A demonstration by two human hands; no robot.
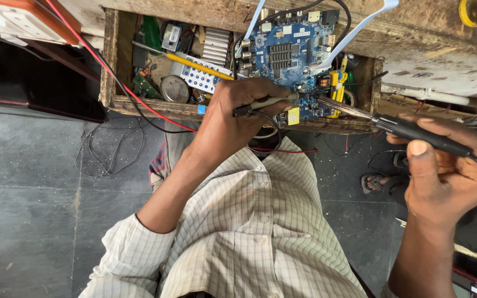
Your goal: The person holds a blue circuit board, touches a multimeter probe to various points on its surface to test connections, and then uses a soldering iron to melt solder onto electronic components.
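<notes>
The circuit board (292, 52) lies in the wooden drawer (110, 66) ahead of me, toward its right end — loose parts crowd the left end, a screwdriver (194, 63) lying across them. My left hand (233, 118) rests at the board's near edge with a probe (269, 102) touching it; my right hand (443, 171) sits well right, its soldering iron (409, 129) reaching left onto the board — both tips close together.

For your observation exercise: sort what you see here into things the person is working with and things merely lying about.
In use:
- blue circuit board
- soldering iron in the right hand
- thin tool in the left hand

Lying about:
- yellow pencil
- white keypad
- metal heat sink
- round metal disc
- red wire
- wooden tray
</notes>
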